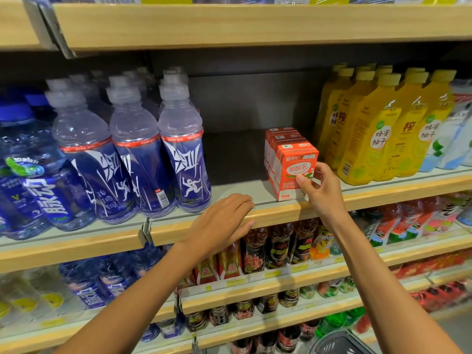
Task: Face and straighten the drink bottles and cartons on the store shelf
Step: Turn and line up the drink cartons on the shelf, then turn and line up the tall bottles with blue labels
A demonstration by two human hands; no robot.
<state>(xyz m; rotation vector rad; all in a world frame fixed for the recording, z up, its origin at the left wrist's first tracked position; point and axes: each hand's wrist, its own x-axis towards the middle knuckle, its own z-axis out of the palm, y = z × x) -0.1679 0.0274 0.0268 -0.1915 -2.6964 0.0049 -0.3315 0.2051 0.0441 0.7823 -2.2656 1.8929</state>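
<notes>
1. Nearest, at 5 o'clock in the view, the rim of a dark basket [341, 339] shows at the bottom edge.
2. One tier below the worked shelf, at 6 o'clock from the carton, stand dark-labelled bottles [277, 247], partly hidden by both forearms.
3. The left hand [224, 221] lies palm down on the wooden front rail [383, 194] of the shelf. Its fingers are nearly straight, draped over the edge, and it holds nothing.
4. At 3 o'clock from it, the right hand [319, 190] grips the front orange carton [293, 169]. The thumb presses the printed face and the fingers curl round the carton's right side.
5. That carton stands upright at the shelf's front edge, just behind the rail, with its printed face toward the camera.
6. Behind it, toward 11 o'clock, more orange cartons [281, 137] run back in a line (how many cannot be told).
7. At 9 o'clock from the carton, well apart across grey shelf floor, stand blue sports bottles [182, 154].
8. At 2 o'clock from the carton, just beside the row, stand yellow bottles [370, 129].
9. Farthest, at 12 o'clock, is the grey back panel [245, 103].
</notes>
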